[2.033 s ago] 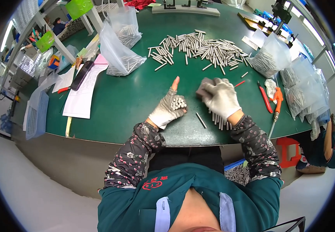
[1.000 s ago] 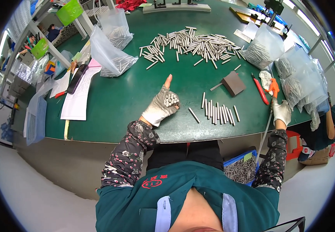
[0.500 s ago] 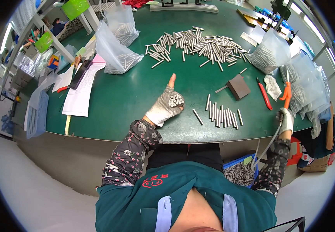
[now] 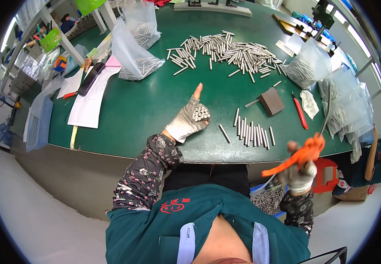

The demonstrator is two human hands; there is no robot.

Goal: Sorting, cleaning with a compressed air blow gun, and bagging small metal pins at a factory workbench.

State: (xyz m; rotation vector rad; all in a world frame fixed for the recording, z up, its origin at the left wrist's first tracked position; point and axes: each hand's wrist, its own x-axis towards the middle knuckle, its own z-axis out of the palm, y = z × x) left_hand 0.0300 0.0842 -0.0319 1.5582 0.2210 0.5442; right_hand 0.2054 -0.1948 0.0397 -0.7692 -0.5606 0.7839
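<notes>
My left hand [image 4: 184, 124], in a grey and white fingerless glove, is closed round a bundle of metal pins [image 4: 201, 114] with the ends facing up; its thumb sticks out. My right hand [image 4: 301, 179], gloved too, grips an orange air blow gun [image 4: 309, 152] with a long thin nozzle, beyond the table's front edge. Motion blurs that hand somewhat. Between my hands several loose pins [image 4: 254, 134] lie in a rough row on the green table [image 4: 146, 110]. Behind the row sits a dark brown block [image 4: 271, 102] with a thin bar beside it.
A large pile of pins [image 4: 243, 55] spreads across the far table. Clear bags of pins stand at left [image 4: 133, 64] and right [image 4: 305, 66]. Red-handled pliers [image 4: 300, 113] and a white cloth [image 4: 309, 104] lie at right. Below the edge are a bin of pins [image 4: 267, 200] and a red stool [image 4: 329, 176].
My right hand has come from the table's right side toward me and leftward, bringing the blow gun off the table edge. My left hand still holds the pins in nearly the same place.
</notes>
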